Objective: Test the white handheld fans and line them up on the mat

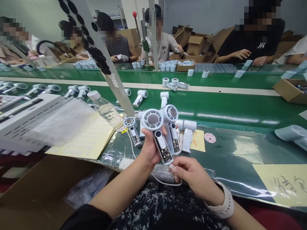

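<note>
Above green conveyor worktop (230, 110) | left hand (149, 148) wrapped around white round-headed handheld unit (161, 147), held at its clear-fronted handle | right-hand fingers (179, 167) pinched white cable plug (171, 166) at handle base | handling: judged light, stiff, fragile; hold by handle

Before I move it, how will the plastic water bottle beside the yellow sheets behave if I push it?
The plastic water bottle seems to lie on its side, so its round body will probably roll. Its thin clear wall likely dents under a firm grip. Only partly filled, it may feel light, its liquid shifting.
</note>
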`<state>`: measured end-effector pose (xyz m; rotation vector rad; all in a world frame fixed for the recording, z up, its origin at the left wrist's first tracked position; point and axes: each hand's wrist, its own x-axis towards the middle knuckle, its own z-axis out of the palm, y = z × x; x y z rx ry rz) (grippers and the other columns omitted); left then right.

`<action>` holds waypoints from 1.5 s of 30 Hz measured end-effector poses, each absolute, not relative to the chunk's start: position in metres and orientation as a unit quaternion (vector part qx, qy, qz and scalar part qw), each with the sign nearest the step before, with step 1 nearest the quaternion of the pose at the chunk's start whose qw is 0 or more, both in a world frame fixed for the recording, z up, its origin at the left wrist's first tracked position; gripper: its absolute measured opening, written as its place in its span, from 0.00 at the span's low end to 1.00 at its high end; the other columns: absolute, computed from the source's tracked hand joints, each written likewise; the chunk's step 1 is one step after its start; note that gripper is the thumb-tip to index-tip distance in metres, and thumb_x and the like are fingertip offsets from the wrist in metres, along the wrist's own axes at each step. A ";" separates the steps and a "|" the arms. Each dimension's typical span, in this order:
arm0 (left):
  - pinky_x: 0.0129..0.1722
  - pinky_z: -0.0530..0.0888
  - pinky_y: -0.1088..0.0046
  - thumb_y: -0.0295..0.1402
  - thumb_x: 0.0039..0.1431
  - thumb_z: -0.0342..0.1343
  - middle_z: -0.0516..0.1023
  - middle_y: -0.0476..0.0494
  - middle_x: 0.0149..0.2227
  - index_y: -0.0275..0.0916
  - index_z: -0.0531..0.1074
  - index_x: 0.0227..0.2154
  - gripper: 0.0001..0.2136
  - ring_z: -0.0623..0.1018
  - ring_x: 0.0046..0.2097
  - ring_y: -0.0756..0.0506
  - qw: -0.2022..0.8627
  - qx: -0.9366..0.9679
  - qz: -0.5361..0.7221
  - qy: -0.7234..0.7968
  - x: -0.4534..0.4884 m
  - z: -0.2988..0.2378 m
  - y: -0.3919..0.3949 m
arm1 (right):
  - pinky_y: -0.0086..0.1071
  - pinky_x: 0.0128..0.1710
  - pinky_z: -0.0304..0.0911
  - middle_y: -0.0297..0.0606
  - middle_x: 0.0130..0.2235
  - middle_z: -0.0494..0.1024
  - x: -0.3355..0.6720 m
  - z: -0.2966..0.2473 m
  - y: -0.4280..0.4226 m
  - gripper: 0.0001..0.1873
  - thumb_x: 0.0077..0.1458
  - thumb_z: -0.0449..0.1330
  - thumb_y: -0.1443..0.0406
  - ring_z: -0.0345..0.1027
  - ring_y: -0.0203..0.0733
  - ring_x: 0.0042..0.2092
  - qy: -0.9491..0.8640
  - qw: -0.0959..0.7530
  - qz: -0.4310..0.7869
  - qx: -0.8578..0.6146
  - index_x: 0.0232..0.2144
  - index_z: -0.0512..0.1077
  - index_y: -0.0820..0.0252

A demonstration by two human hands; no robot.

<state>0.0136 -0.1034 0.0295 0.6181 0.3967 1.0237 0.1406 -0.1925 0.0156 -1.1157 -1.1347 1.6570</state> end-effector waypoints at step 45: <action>0.36 0.79 0.65 0.65 0.40 0.61 0.81 0.42 0.41 0.39 0.74 0.23 0.29 0.81 0.39 0.40 0.788 0.326 0.509 0.118 0.016 0.030 -0.113 | 0.32 0.30 0.62 0.31 0.18 0.72 0.123 -0.001 -0.209 0.22 0.62 0.58 0.48 0.66 0.37 0.23 -0.393 0.530 0.562 -0.499 0.24 0.66 0.57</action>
